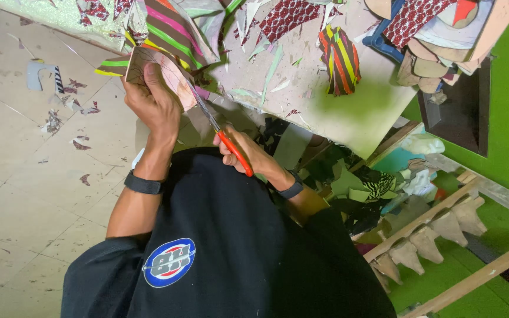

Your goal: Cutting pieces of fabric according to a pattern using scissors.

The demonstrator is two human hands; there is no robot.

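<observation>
While the scissors cut, the scene reads so:
Left hand (pixel 151 97): gripped around a striped piece (pixel 160 73), thumb on its pale backing, at the table's near edge.
Right hand (pixel 245 154): closed through the orange handles of the scissors (pixel 222 134), blades in the piece.
Table (pixel 349 118): pale, scrap-strewn; a striped bundle (pixel 340 59) lies on it, right of the piece.
Badge (pixel 169 262): round, blue, red and white, on the black shirt (pixel 237 247) below the table.
Wristbands: black, both wrists.

I see a worn worktable (pixel 349 118) strewn with patterned fabric scraps (pixel 339 59); the tiled floor (pixel 25 194) carries small offcuts (pixel 81 144).
</observation>
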